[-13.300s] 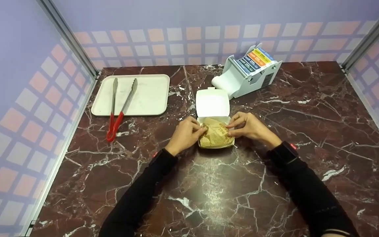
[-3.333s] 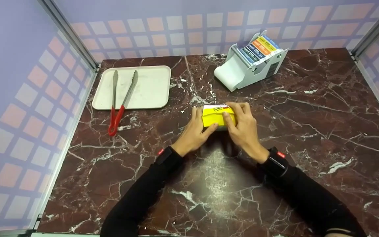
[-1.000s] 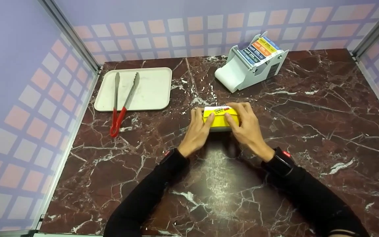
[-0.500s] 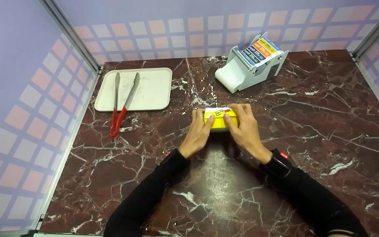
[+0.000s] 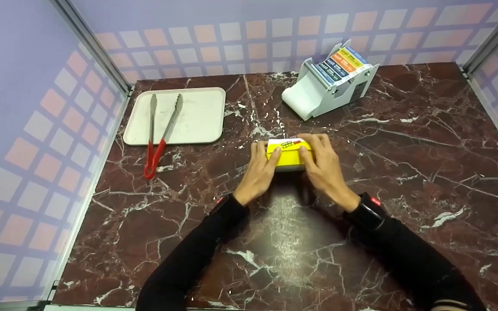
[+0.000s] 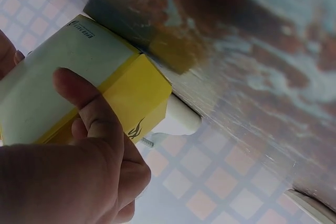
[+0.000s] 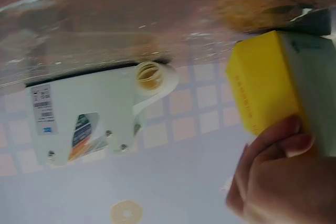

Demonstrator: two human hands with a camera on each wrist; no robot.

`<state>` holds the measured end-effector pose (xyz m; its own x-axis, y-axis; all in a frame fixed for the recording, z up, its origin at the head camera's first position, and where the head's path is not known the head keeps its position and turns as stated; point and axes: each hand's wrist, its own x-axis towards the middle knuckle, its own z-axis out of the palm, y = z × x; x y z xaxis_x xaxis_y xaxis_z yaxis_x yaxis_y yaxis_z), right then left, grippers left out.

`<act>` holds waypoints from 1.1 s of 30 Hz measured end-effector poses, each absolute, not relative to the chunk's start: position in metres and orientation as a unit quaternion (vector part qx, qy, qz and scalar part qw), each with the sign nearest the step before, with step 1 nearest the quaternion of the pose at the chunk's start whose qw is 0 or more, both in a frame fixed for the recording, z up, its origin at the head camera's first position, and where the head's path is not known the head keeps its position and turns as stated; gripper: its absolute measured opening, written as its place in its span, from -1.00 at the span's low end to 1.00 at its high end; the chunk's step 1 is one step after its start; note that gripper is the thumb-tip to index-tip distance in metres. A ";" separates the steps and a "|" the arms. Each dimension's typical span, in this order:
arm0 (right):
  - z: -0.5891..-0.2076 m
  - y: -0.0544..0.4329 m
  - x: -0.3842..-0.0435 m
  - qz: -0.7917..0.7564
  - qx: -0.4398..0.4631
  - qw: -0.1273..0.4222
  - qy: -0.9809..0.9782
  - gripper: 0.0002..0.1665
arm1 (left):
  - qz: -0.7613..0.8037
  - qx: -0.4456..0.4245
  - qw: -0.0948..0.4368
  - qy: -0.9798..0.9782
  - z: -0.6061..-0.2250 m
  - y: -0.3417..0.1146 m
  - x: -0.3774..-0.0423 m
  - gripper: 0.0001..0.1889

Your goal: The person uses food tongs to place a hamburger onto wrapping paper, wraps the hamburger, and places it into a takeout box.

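Note:
A yellow and white burger box point(image 5: 290, 159) with a closed lid sits on the dark red marble tabletop. My left hand point(image 5: 255, 175) grips its left side, thumb on the front edge of the lid and fingers along the side. On the opposite side my right hand point(image 5: 326, 170) holds it the same way, its thumb at the lid's front right. The left wrist view shows the box's pale front point(image 6: 58, 72) under the left thumb. In the right wrist view its yellow side point(image 7: 265, 80) shows above the right fingers point(image 7: 283, 129). The inside of the box is hidden.
Behind and right of the box stands a white label dispenser point(image 5: 333, 84) with coloured labels. Back left, red-handled tongs point(image 5: 156, 157) lie partly across a white tray point(image 5: 203, 116). Panels with a checked pattern point(image 5: 257, 39) border the table at the back and sides.
Earliest, the box stood open with both hands on a paper-wrapped item inside; now its lid is down. Since about three seconds ago, the left thumb has moved up onto the lid edge.

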<state>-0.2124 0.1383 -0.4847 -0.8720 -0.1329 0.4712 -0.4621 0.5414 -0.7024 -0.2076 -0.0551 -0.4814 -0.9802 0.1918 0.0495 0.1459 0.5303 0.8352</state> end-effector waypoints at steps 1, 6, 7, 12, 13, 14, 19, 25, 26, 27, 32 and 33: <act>-0.484 0.141 -0.214 0.443 0.182 0.181 -0.859 -0.58 | 0.476 0.095 0.026 0.874 -0.481 -0.056 -0.208 -0.37; -0.476 0.154 -0.218 0.403 0.228 0.161 -0.872 -0.56 | 0.478 0.091 0.035 0.873 -0.481 -0.057 -0.208 -0.39; -0.475 0.156 -0.219 0.393 0.235 0.157 -0.875 -0.57 | 0.478 0.091 0.037 0.873 -0.481 -0.057 -0.208 -0.39; -0.469 0.163 -0.222 0.364 0.256 0.142 -0.884 -0.58 | 0.476 0.090 0.045 0.874 -0.480 -0.057 -0.208 -0.37; -0.468 0.164 -0.222 0.362 0.256 0.140 -0.885 -0.58 | 0.475 0.090 0.046 0.874 -0.480 -0.057 -0.208 -0.36; -0.467 0.164 -0.222 0.362 0.256 0.139 -0.885 -0.58 | 0.475 0.091 0.047 0.874 -0.480 -0.057 -0.209 -0.36; -0.465 0.163 -0.222 0.350 0.258 0.136 -0.890 -0.59 | 0.475 0.092 0.045 0.874 -0.480 -0.056 -0.209 -0.36; -0.463 0.162 -0.220 0.351 0.261 0.108 -0.893 -0.58 | 0.472 0.093 0.035 0.876 -0.481 -0.056 -0.209 -0.38; -0.463 0.162 -0.220 0.358 0.260 0.103 -0.891 -0.58 | 0.472 0.094 0.032 0.876 -0.481 -0.055 -0.209 -0.39; -0.463 0.162 -0.220 0.366 0.259 0.099 -0.889 -0.59 | 0.473 0.095 0.029 0.876 -0.481 -0.055 -0.209 -0.40; -0.464 0.159 -0.221 0.380 0.241 0.103 -0.887 -0.59 | 0.469 0.097 0.023 0.877 -0.481 -0.054 -0.208 -0.39; -0.465 0.158 -0.221 0.380 0.237 0.106 -0.888 -0.59 | 0.469 0.096 0.025 0.878 -0.481 -0.054 -0.208 -0.38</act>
